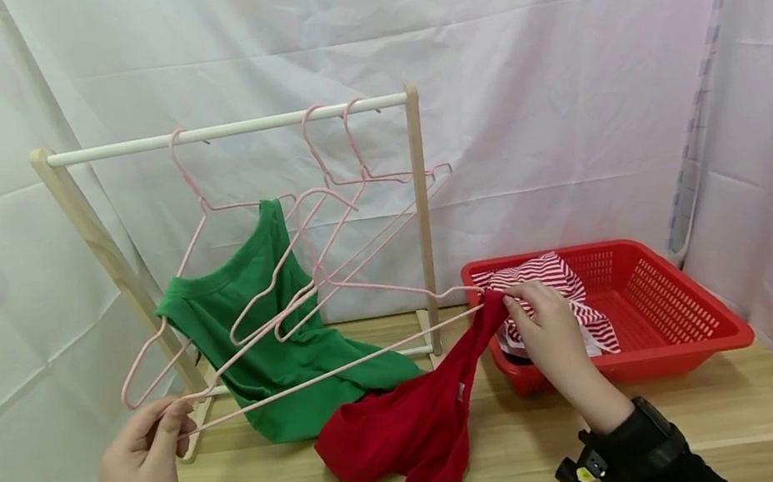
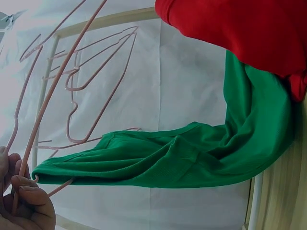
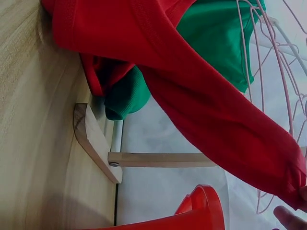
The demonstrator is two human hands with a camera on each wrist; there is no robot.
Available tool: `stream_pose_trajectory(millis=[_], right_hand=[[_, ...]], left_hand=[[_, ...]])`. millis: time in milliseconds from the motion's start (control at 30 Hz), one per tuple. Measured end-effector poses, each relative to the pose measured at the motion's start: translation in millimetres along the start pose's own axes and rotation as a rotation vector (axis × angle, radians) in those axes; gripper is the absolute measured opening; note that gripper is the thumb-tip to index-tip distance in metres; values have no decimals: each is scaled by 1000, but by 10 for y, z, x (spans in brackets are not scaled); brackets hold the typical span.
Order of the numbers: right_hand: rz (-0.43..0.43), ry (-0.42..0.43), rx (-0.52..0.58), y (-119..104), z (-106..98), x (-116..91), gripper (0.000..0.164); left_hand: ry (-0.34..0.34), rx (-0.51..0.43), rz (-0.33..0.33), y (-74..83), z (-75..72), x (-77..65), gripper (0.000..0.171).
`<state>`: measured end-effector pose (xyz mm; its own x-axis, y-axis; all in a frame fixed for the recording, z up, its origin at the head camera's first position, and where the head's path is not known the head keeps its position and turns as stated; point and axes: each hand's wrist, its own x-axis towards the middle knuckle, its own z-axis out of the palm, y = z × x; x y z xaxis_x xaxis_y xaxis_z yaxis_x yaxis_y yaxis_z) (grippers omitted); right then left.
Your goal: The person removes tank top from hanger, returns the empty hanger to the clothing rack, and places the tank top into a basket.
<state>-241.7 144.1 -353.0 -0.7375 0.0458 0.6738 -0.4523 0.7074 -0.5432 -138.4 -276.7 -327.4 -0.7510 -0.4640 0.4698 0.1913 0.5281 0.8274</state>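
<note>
In the head view my left hand (image 1: 143,456) grips one end of a pink wire hanger (image 1: 393,284), held tilted above the table. My right hand (image 1: 549,333) pinches a strap of a red sleeveless top (image 1: 416,430) at the hanger's other end. That strap is looped over the end, while the rest of the top hangs down towards the tabletop. Behind it, a green sleeveless top (image 1: 288,383) hangs by its straps from another pink hanger. The left wrist view shows the fingers (image 2: 31,199) curled round the wire; in the right wrist view only fingertips (image 3: 290,220) appear beside the strap.
A wooden rack with a white rail (image 1: 247,126) stands at the back left, with further pink hangers (image 1: 387,177) on its right part. To the right, a red plastic basket (image 1: 677,351) holds a red-and-white striped garment (image 1: 544,275). White cloth hangs around the wooden table (image 1: 527,455).
</note>
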Motion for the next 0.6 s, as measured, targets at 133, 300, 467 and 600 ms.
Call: stream_pose_trajectory(millis=[133,300,467,600], right_hand=[[-11,-56,-20,0,62,-5,11],[-75,-160,-106,12,171,-44,9],[-109,-293,-200,3,261,-132,7],[-99,-343,-186,-50,267,-190,7]], left_hand=[[18,3,14,-9,-20,-1,16],[52,1,7,-22,-28,6,16],[88,-52,-7,-25,-43,17,18],[129,-119,-9,-27,-55,18,19]])
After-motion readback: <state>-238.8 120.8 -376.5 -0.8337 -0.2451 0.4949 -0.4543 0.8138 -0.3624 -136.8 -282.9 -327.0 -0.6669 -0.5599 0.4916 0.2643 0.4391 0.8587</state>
